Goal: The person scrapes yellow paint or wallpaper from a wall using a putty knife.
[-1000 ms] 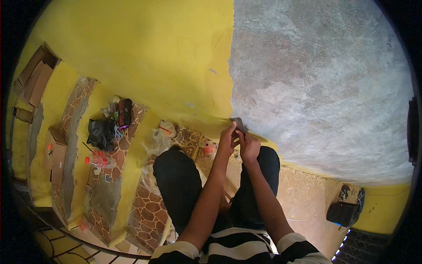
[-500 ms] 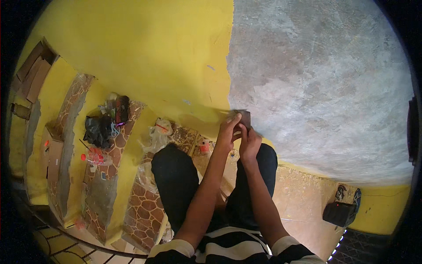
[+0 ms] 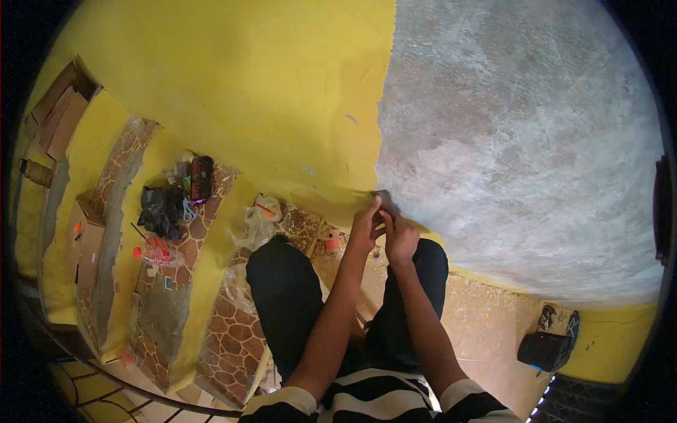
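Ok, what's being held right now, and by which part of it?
The left hand and right hand hold the dark piece by its lower part.

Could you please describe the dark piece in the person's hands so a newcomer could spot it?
On the wall, yellow paint meets a mottled grey area; follow that edge down to the left hand and right hand. At their fingertips is a small dark piece, plainly darker than the yellow and grey beside it.
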The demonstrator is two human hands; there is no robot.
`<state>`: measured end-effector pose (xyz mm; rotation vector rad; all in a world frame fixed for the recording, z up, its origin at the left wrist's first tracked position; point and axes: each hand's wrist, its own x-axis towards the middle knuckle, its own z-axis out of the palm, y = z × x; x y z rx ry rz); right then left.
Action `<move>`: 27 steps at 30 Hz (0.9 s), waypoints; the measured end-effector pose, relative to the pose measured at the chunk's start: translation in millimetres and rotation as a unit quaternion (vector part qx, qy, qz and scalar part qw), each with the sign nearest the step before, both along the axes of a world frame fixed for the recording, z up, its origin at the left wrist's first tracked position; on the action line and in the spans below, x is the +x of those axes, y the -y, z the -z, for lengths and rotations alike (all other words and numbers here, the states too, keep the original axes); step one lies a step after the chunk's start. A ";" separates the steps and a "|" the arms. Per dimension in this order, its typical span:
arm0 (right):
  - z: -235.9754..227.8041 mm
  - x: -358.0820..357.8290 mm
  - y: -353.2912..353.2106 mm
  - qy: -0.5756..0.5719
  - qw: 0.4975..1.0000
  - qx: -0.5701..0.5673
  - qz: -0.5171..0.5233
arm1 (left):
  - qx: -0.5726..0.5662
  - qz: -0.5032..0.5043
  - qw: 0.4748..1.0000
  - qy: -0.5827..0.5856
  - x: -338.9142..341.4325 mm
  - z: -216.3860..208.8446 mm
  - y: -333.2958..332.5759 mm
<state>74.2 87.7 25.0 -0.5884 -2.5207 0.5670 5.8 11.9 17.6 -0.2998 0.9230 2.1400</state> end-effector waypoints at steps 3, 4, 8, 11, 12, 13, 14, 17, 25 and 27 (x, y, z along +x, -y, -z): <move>-6.3 -6.7 6.5 -0.092 0.993 -0.074 0.021 | -0.062 -0.002 0.996 -0.061 -5.1 -27.3 0.7; -6.7 -8.3 8.1 -0.126 0.986 -0.106 0.026 | -0.067 -0.011 0.994 -0.080 -5.2 -27.5 -0.4; -1.2 -6.3 3.9 -0.109 0.988 -0.109 0.006 | -0.032 -0.003 0.997 -0.074 -4.9 -11.4 -0.8; 2.0 -11.0 7.8 0.016 1.000 -0.009 0.002 | 0.006 -0.019 1.000 0.011 -7.8 27.4 7.9; 3.8 -11.4 7.6 0.037 0.999 0.010 -0.009 | 0.019 -0.022 0.999 0.041 -6.2 30.7 9.7; 5.2 -11.6 7.5 0.058 0.998 0.028 -0.021 | 0.032 -0.027 0.997 0.072 -6.4 33.5 10.5; 6.5 -11.6 7.9 0.057 0.998 0.028 -0.021 | 0.032 -0.027 0.997 0.070 -7.7 35.8 9.9; 7.2 -7.3 -2.6 -0.007 1.000 -0.018 0.008 | -0.043 -0.018 0.999 0.008 -5.0 3.9 -2.8; 0.2 -7.7 2.4 -0.057 0.996 -0.074 0.004 | -0.067 -0.001 0.997 -0.042 -6.9 6.5 0.3; -2.5 -7.2 2.7 -0.018 0.999 -0.048 0.009 | -0.052 0.007 0.999 -0.015 -7.0 17.2 0.4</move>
